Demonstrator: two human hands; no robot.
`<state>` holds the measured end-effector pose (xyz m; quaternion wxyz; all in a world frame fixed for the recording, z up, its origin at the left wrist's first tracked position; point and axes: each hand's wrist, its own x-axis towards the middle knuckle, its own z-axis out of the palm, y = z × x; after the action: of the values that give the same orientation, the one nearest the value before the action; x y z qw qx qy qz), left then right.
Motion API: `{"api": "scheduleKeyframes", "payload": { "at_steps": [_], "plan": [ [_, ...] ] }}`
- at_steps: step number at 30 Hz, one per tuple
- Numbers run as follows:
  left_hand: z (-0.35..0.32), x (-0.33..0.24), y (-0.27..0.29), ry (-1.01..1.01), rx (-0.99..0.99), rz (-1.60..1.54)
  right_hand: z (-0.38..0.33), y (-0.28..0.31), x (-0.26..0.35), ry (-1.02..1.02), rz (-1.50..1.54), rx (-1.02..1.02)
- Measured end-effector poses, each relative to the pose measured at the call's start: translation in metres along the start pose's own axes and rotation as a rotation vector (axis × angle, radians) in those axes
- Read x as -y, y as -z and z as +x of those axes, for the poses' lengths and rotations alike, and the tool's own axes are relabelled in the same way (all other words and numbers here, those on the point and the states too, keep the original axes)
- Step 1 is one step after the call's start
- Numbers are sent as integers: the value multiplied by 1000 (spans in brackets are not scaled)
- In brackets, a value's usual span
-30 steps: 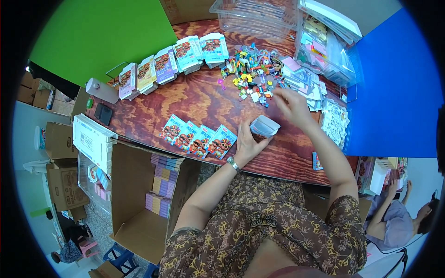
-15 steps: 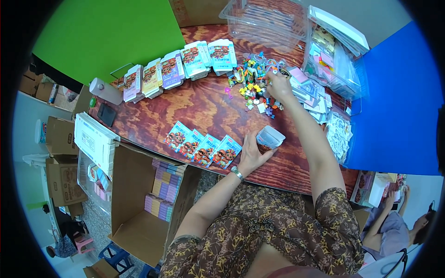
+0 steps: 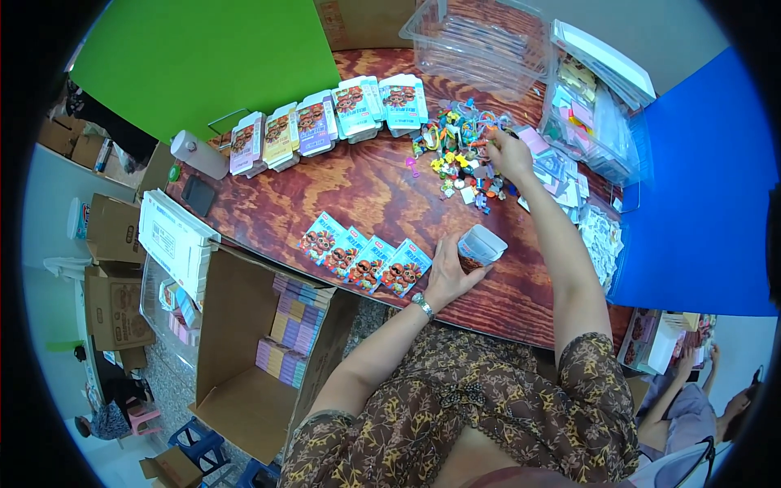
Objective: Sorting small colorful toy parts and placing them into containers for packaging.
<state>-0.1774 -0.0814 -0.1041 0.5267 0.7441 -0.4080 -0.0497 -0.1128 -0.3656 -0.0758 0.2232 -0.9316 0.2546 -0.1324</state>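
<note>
Single head-worn fisheye view, looking steeply down from above onto a wooden table (image 3: 358,191), near enough for both forearms to enter from the lower edge. Table edges bent toward the dark round rim; floor and cardboard boxes (image 3: 244,358) caught at left.

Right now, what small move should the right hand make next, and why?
Probably close the fingers on one small toy and carry it back to the open box. The right hand is stretched out over the pile of small colourful toys, while the left hand holds the box with its mouth open.
</note>
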Motion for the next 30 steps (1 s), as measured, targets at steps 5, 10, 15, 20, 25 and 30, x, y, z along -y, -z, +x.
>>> {"api": "scheduleKeyframes", "payload": {
  "at_steps": [5, 10, 15, 20, 25, 30],
  "plan": [
    [0, 1, -1, 44, 16, -48, -35, 44, -5, -179, 721, 262],
    [3, 4, -2, 103, -31, -21, -105, 98, 38, 42, 838, 362],
    [9, -4, -3, 94, -28, -78, -156, 116, 78, 494, 261, 206],
    [4, -10, -1, 79, 14, -4, -177, 92, 82, 754, -197, 45],
    [2, -20, 0, 90, 79, -5, -188, 83, 75, 731, -219, 43],
    [-1, -20, -1, 83, 131, 76, -192, 73, 66, 553, -92, 73]
  ]
}}
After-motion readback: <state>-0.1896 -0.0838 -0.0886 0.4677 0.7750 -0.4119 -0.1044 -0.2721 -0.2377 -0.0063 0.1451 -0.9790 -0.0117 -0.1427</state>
